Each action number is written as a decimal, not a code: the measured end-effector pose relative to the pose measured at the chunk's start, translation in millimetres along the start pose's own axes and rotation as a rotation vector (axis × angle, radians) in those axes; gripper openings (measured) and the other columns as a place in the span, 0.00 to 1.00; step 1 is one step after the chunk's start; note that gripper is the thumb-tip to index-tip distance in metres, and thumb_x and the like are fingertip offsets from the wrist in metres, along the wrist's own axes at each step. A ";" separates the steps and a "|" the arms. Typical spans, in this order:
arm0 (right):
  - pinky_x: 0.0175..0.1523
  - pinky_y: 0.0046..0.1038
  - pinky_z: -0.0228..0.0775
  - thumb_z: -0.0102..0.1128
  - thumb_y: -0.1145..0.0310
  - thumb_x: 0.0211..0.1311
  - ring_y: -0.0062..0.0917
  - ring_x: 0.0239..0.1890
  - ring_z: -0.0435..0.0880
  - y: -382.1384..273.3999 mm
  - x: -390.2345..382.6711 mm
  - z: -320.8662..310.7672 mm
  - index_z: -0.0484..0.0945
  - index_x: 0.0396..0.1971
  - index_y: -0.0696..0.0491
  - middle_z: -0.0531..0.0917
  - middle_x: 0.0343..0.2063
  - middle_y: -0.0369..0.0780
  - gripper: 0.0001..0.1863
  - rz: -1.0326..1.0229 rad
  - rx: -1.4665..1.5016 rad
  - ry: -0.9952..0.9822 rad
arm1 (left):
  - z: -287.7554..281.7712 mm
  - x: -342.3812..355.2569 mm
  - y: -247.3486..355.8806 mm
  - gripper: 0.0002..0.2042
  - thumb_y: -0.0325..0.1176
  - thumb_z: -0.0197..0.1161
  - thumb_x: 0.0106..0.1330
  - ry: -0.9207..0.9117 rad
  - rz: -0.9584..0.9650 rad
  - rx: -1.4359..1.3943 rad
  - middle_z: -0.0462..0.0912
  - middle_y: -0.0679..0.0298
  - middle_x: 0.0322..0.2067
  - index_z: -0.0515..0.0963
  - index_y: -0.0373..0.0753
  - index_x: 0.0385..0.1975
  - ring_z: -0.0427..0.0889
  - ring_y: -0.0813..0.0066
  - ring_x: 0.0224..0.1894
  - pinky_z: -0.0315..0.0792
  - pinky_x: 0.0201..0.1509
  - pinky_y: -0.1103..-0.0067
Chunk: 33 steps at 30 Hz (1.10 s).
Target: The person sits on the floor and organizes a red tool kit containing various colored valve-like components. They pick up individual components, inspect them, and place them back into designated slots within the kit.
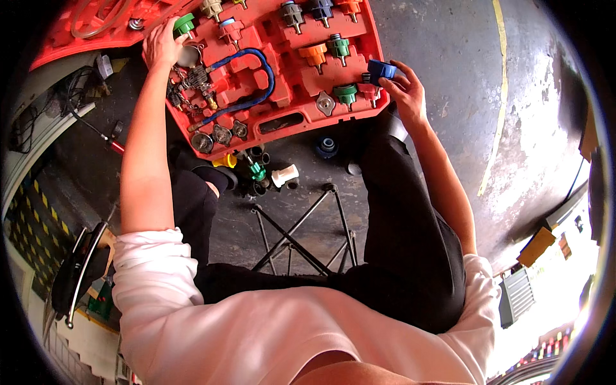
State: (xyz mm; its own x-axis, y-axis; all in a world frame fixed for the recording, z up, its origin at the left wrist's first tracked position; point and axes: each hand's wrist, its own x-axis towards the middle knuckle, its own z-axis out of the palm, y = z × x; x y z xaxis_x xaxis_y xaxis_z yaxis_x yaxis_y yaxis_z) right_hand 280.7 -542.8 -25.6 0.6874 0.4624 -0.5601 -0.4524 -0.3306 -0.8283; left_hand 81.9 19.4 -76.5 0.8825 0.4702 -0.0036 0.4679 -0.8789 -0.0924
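A red moulded case (301, 70) lies in front of me, holding radiator-tester caps and fittings in its recesses. At its upper left corner my left hand (162, 48) has thumb and forefinger closed about a green cap (184, 25), with the other fingers along the case's edge. Past the right edge my right hand (409, 93) pinches a blue cap (381, 70) between thumb and fingers. Near that cap sit a dark green cap (345, 95) and a pinkish-red cap (369, 94). A blue hose (271, 77) curves through the middle of the case.
On the floor below the case lie a blue cap (327, 147), a yellow piece (225, 161), a green fitting (257, 171) and a white piece (285, 175). Black folding legs (295, 240) stand between my knees. The case's red lid (83, 32) extends to the upper left.
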 end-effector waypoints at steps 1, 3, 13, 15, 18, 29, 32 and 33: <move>0.59 0.29 0.76 0.75 0.72 0.62 0.26 0.51 0.85 -1.4 -0.8 1.1 0.72 0.67 0.57 0.86 0.48 0.44 0.33 0.001 -0.006 -0.004 | -0.3 0.6 -1.9 0.26 0.44 0.71 0.65 -0.015 -0.013 -0.004 0.84 0.62 0.55 0.73 0.59 0.64 0.80 0.57 0.61 0.69 0.68 0.60; 0.59 0.29 0.76 0.74 0.72 0.63 0.26 0.51 0.85 -4.3 -3.4 0.1 0.72 0.67 0.57 0.86 0.48 0.44 0.33 0.016 -0.006 -0.005 | -2.5 -0.2 -8.2 0.26 0.44 0.71 0.66 -0.044 -0.043 -0.011 0.84 0.64 0.56 0.73 0.59 0.64 0.79 0.58 0.63 0.67 0.69 0.60; 0.60 0.29 0.75 0.74 0.70 0.63 0.26 0.52 0.85 2.2 -3.9 0.9 0.71 0.67 0.56 0.86 0.49 0.45 0.34 0.001 0.001 0.000 | -17.1 19.5 18.3 0.29 0.44 0.71 0.65 -0.222 -0.026 0.224 0.72 0.66 0.67 0.71 0.54 0.66 0.68 0.61 0.71 0.62 0.73 0.55; 0.60 0.29 0.76 0.75 0.71 0.63 0.27 0.53 0.85 -3.9 -1.8 3.6 0.72 0.67 0.56 0.86 0.49 0.45 0.33 -0.002 -0.008 0.002 | -21.7 28.5 30.3 0.30 0.47 0.70 0.66 -0.327 -0.040 0.334 0.70 0.65 0.68 0.69 0.53 0.67 0.67 0.59 0.72 0.62 0.73 0.54; 0.57 0.28 0.77 0.76 0.70 0.62 0.26 0.51 0.85 -4.8 2.6 -0.4 0.73 0.67 0.55 0.86 0.48 0.44 0.33 -0.005 0.004 0.003 | -9.8 20.6 27.6 0.28 0.46 0.72 0.63 -0.184 -0.011 0.373 0.73 0.67 0.66 0.73 0.52 0.63 0.70 0.62 0.70 0.64 0.70 0.56; 0.58 0.30 0.79 0.78 0.69 0.59 0.28 0.51 0.87 6.7 0.2 -4.0 0.73 0.65 0.56 0.86 0.48 0.46 0.35 -0.115 -0.125 0.037 | -57.9 2.3 73.1 0.35 0.46 0.71 0.67 0.307 -0.284 -0.374 0.70 0.49 0.67 0.66 0.42 0.72 0.69 0.51 0.70 0.64 0.73 0.58; 0.58 0.32 0.79 0.78 0.67 0.57 0.29 0.51 0.87 20.7 -6.4 -1.8 0.74 0.64 0.55 0.87 0.48 0.46 0.35 -0.162 -0.250 0.072 | -79.0 -51.8 186.4 0.13 0.30 0.65 0.68 0.409 -0.231 -0.804 0.85 0.54 0.43 0.77 0.33 0.50 0.84 0.59 0.45 0.78 0.51 0.69; 0.58 0.32 0.79 0.78 0.67 0.57 0.29 0.51 0.87 22.7 -8.3 0.3 0.74 0.64 0.55 0.88 0.47 0.46 0.35 -0.175 -0.222 0.071 | -90.9 -74.1 228.8 0.12 0.28 0.66 0.66 0.305 -0.135 -0.881 0.85 0.57 0.45 0.79 0.35 0.48 0.84 0.63 0.46 0.77 0.52 0.71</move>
State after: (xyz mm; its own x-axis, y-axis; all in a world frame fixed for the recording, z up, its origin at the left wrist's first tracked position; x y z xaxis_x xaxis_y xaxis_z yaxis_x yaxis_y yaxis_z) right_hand 264.5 -553.9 -39.8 0.7855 0.4723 -0.4000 -0.1934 -0.4266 -0.8835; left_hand 127.8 -223.8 -6.9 0.7341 0.6407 0.2248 0.3235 -0.6211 0.7138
